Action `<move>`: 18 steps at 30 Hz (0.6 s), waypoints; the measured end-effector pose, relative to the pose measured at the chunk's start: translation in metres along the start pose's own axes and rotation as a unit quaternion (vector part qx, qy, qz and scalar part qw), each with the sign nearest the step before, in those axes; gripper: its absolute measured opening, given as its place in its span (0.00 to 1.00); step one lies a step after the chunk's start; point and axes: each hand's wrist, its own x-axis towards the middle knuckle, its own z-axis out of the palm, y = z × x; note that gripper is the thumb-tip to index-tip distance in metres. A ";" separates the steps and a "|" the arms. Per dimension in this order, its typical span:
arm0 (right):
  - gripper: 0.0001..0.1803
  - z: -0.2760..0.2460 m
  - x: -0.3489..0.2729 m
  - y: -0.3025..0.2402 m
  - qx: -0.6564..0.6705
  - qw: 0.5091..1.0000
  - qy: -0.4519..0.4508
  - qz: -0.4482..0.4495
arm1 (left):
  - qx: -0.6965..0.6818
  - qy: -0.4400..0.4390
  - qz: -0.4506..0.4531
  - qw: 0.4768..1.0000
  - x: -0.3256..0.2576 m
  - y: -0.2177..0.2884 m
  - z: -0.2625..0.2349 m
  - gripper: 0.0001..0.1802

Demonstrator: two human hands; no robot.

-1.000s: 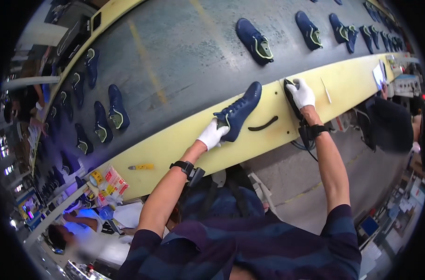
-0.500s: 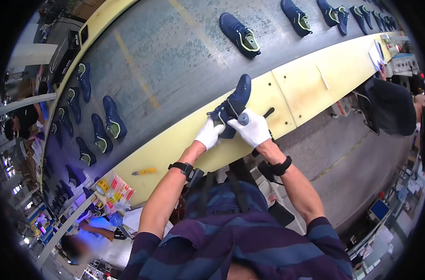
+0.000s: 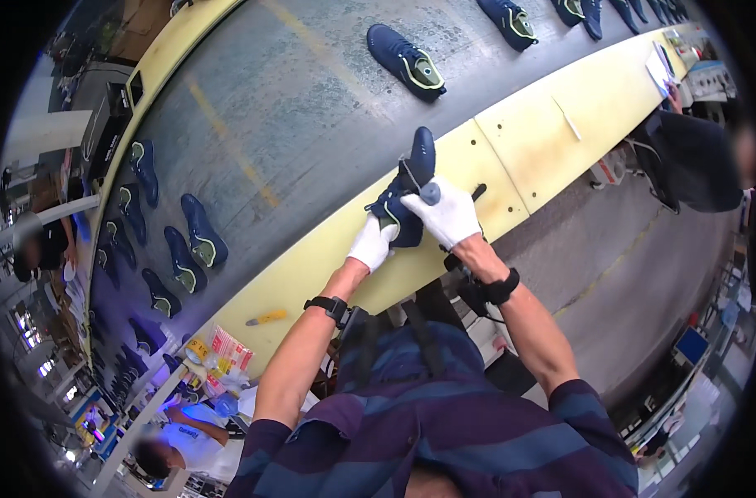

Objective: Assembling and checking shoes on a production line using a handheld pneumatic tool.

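Observation:
A dark navy lace-up shoe is held at the table edge, its toe pointing away from me over the grey belt. My left hand, in a white glove, is closed around the collar end. My right hand, gloved too, grips a tool with a rounded grey handle. Its thin shaft lies over the shoe's lacing, but its tip cannot be made out. Just behind the right hand, a black rod-like piece shows above the yellow table.
More navy shoes with light-green linings stand on the belt, the nearest one just beyond my hands. A yellow-handled cutter lies on the table at left, by packets. A person sits at lower left; another is at far right beside a chair.
My right hand and the tool have moved up the shoe toward its toe. My left hand keeps its hold. The shoes on the belt have shifted left relative to the table, and the view has turned slightly.

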 end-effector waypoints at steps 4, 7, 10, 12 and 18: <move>0.23 -0.004 -0.005 0.005 0.040 0.998 -0.027 0.037 | -0.040 0.032 0.033 0.998 -0.007 0.004 0.005 0.32; 0.23 -0.004 -0.017 0.014 0.012 0.999 -0.030 0.024 | 0.004 0.058 0.028 0.998 -0.002 -0.001 0.006 0.33; 0.24 -0.013 -0.035 0.016 0.005 0.992 -0.054 0.111 | 0.022 0.046 0.052 0.997 -0.004 -0.001 0.005 0.35; 0.24 -0.012 -0.039 0.028 0.005 0.994 -0.045 0.097 | -0.026 0.021 0.001 0.999 -0.004 0.004 0.006 0.35; 0.24 -0.012 -0.009 0.006 -0.006 0.995 -0.068 0.070 | 0.159 0.124 0.126 0.971 0.005 -0.025 0.012 0.34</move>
